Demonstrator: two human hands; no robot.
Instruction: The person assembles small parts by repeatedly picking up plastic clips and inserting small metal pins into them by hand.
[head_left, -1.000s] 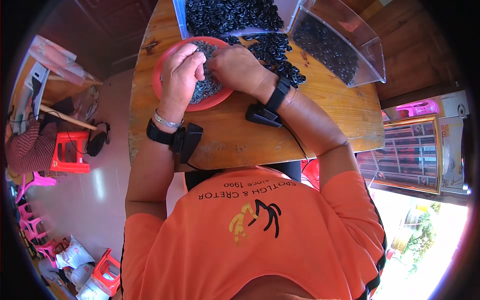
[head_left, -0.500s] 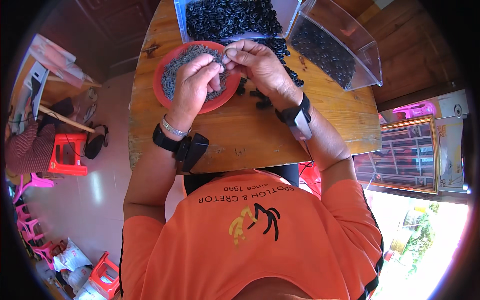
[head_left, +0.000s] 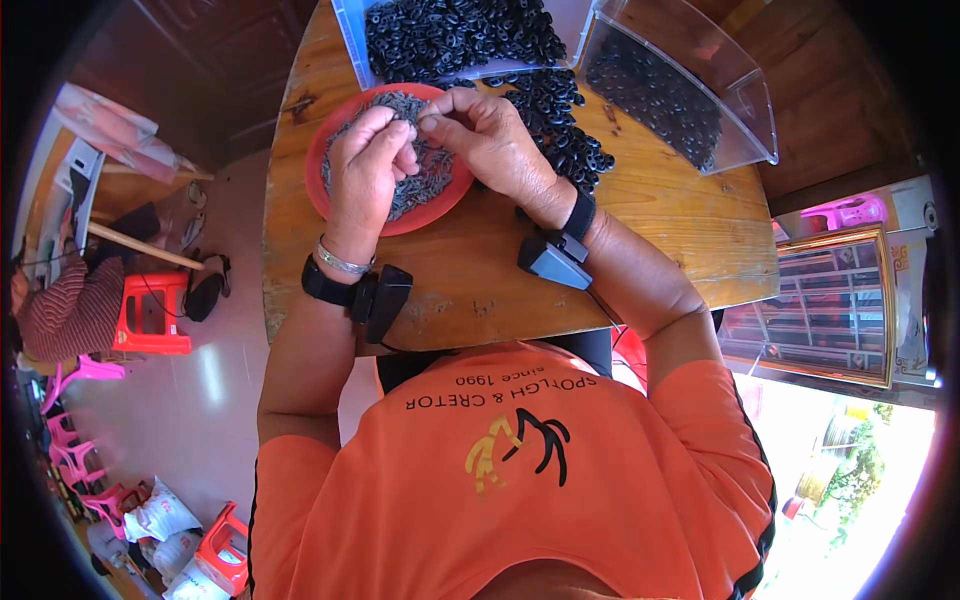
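My left hand (head_left: 368, 160) is above the near left of a red bowl (head_left: 440, 215), its fingers curled and thumb pressed to the forefinger. Close beside it on the right, my right hand (head_left: 490, 140) pinches with thumb and forefinger over the bowl's right part. Whatever sits between the fingertips is too small to make out. Loose grey screw-like pieces (head_left: 428, 182) fill the bowl. Right of my right hand, small black oval pieces with holes (head_left: 560, 130) lie heaped on the wooden table (head_left: 460, 290).
Behind the bowl a clear plastic box (head_left: 352, 45) holds many more black pieces. A second clear bin (head_left: 745, 130), tilted at the far right, has black pieces in it too. On the left floor stand a red stool (head_left: 155, 315) and several pink stools (head_left: 75, 455).
My right hand has shifted a little left and its forearm has turned, uncovering more of the black heap. My left hand has moved slightly left, still curled.
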